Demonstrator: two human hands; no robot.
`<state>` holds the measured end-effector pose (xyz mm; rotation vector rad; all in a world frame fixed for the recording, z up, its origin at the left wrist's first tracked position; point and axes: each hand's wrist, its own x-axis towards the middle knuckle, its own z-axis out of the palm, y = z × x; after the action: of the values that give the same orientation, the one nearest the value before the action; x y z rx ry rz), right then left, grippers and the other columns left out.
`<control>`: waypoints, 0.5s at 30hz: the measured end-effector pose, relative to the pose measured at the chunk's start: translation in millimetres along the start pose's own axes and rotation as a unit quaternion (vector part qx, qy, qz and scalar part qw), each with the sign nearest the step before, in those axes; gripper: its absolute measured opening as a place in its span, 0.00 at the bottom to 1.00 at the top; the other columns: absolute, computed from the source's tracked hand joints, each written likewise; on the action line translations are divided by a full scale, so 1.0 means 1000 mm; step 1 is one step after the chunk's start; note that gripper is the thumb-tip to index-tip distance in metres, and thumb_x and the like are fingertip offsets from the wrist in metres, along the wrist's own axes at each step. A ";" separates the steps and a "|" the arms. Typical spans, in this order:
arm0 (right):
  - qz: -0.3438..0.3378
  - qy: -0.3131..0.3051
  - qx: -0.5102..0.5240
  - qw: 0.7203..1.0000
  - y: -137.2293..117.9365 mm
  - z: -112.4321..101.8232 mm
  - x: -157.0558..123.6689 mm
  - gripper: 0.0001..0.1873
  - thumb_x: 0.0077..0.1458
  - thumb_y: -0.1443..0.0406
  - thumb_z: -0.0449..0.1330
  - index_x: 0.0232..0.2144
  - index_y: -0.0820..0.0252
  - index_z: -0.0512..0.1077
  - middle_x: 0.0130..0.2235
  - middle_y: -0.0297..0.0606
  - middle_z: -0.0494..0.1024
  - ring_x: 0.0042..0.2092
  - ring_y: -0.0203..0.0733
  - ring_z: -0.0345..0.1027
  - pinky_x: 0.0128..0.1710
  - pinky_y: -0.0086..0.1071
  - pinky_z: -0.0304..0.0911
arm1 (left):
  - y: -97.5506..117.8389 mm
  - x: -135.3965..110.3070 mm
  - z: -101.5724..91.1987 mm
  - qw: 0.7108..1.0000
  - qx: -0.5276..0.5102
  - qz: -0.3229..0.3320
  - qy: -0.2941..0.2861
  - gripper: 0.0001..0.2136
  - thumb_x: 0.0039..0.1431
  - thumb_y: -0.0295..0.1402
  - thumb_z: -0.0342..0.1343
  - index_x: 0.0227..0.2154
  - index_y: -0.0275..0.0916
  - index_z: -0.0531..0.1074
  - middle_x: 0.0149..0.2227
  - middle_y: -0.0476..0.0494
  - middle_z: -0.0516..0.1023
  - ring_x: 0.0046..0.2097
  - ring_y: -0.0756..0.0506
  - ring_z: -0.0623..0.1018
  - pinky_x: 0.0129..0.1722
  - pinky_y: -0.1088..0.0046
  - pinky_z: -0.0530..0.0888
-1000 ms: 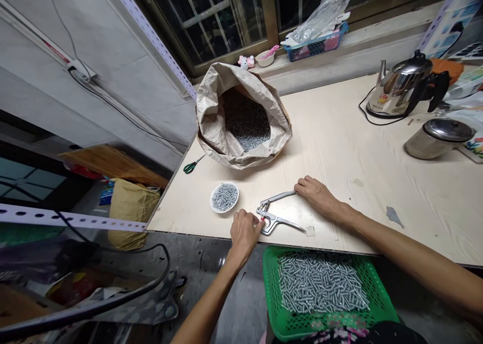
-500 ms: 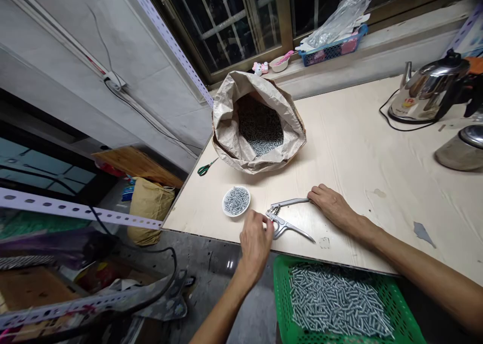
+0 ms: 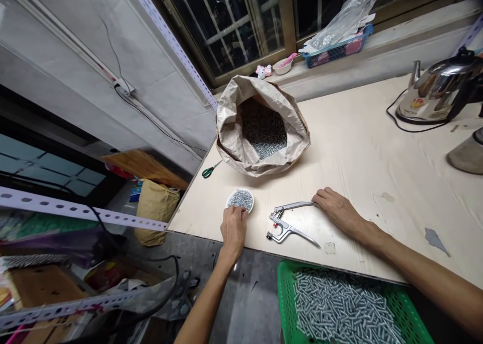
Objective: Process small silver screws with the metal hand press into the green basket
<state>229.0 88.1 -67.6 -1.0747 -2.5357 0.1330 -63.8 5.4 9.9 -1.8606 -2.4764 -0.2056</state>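
My left hand (image 3: 233, 232) is at the near rim of a small white bowl (image 3: 252, 201). Its fingers are curled together, and whatever they hold is hidden. Small shiny metal pieces (image 3: 241, 199) fill the bowl. My right hand (image 3: 335, 209) rests on the table, its fingertips closed on the end of the upper handle of silver hand pliers (image 3: 296, 204). The pliers lie with handles spread, a coil spring between them and a small red part near the jaw. Nothing can be made out in the jaw.
Behind the bowl stands an open paper-like sack (image 3: 230, 133) of metal pieces. Green-handled scissors (image 3: 208, 172) lie near the table's left edge. A green basket (image 3: 286, 298) of metal pins sits below the front edge. A steel kettle (image 3: 426, 100) is at the right.
My left hand has moved left from the pliers' jaw to the bowl. The right hand stays at the handle end. The whole view has shifted slightly.
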 end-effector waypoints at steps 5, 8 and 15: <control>0.003 -0.001 0.002 1.000 0.001 0.002 -0.001 0.13 0.61 0.74 0.45 0.30 0.59 0.66 0.32 0.39 0.69 0.36 0.42 0.58 0.35 0.34 0.55 | -0.003 -0.003 0.004 0.998 0.045 0.049 -0.003 0.09 0.63 0.30 0.48 0.39 0.40 0.74 0.40 0.41 0.74 0.45 0.43 0.71 0.37 0.70 0.70; 0.006 0.005 0.006 1.000 0.001 0.003 -0.001 0.13 0.61 0.73 0.45 0.30 0.59 0.67 0.32 0.39 0.69 0.36 0.42 0.58 0.35 0.34 0.55 | -0.006 0.003 0.007 0.995 0.056 0.078 -0.001 0.10 0.63 0.29 0.47 0.37 0.40 0.74 0.38 0.42 0.74 0.44 0.43 0.72 0.38 0.71 0.70; 0.013 0.006 0.012 1.000 -0.004 -0.003 0.000 0.15 0.62 0.73 0.43 0.29 0.59 0.66 0.32 0.39 0.69 0.36 0.42 0.59 0.35 0.33 0.55 | -0.025 0.019 0.013 0.998 -0.014 0.059 0.017 0.11 0.63 0.28 0.45 0.36 0.37 0.74 0.36 0.41 0.76 0.41 0.45 0.75 0.43 0.69 0.70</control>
<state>227.5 85.1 -63.6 -1.0970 -2.5046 0.1628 -92.1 18.4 -3.1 -1.9903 -2.3440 -0.2678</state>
